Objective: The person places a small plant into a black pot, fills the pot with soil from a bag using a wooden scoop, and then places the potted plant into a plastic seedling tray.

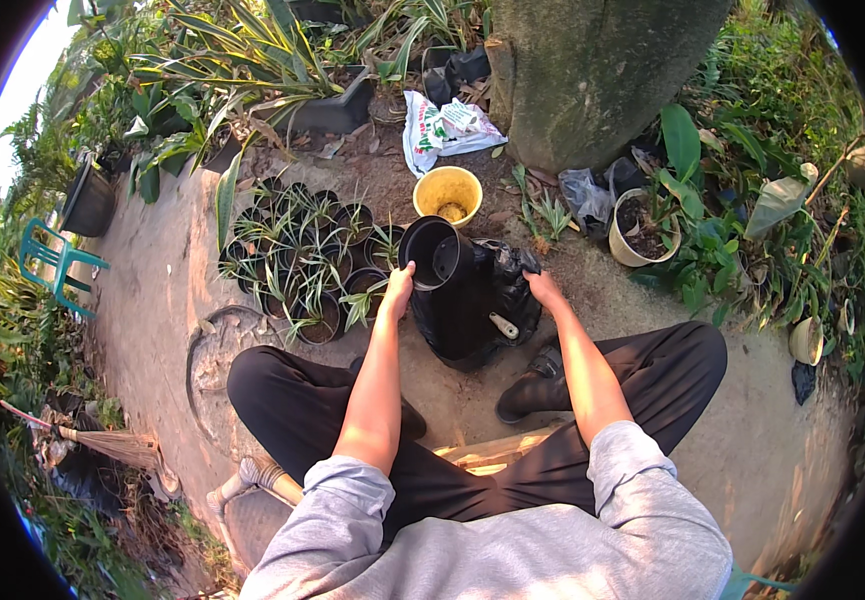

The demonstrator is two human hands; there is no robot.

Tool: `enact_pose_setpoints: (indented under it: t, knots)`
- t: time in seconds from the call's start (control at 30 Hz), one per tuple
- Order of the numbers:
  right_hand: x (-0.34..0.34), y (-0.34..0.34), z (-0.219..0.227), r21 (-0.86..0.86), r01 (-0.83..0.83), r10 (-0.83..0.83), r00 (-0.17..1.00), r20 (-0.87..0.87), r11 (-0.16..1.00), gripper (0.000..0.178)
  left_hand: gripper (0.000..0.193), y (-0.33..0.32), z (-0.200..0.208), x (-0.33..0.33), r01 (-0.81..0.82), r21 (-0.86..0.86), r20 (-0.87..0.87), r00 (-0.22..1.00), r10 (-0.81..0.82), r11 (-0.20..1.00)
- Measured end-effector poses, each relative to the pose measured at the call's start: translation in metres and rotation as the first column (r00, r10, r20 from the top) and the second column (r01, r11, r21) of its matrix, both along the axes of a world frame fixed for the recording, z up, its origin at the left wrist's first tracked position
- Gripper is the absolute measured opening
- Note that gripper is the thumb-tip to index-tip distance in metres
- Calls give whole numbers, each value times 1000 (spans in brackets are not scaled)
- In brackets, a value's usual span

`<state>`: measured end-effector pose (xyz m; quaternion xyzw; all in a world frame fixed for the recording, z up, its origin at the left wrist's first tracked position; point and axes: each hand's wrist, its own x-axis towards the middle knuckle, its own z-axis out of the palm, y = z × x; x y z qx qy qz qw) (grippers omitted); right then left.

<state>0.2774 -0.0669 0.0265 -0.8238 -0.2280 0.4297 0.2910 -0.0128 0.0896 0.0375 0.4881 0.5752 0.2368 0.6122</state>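
Observation:
My left hand (398, 290) grips the side of a black plastic pot (435, 256). The pot tips toward me, and its inside looks bare. Directly under it lies a black plastic bag (520, 268) full of dark soil (472, 315), its mouth spread wide. With my right hand (544, 288) I pinch the bag's right edge. A pale handle (503, 325) with a hole at its end sticks out of the soil; whatever it belongs to is buried. To the left of the pot stand several small black pots with spiky striped seedlings (317, 250).
Beyond the bag are a yellow bucket (447, 192), a white printed sack (437, 135) and a tree trunk (602, 80). A cream pot (642, 230) and loose plantlets (547, 213) stand to the right. On the left are a green plastic chair (57, 262) and a broom (117, 447).

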Motion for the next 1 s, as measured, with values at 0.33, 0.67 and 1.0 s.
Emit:
enact_pose_setpoints:
  t: [0.33,0.67,1.0]
  knots:
    - [3,6,-21,233,171,-115,965,-234,957,50,51,-2,0,3,36,-1,-15,999,-36,999]
    - [9,7,-27,-43,105,-104,994,29,994,56,48,4,-24,4,50,64,107,993,-57,997]
    - [41,-1,-95,39,262,-249,947,-202,964,47,50,-3,-7,22,100,17,113,988,-101,995]
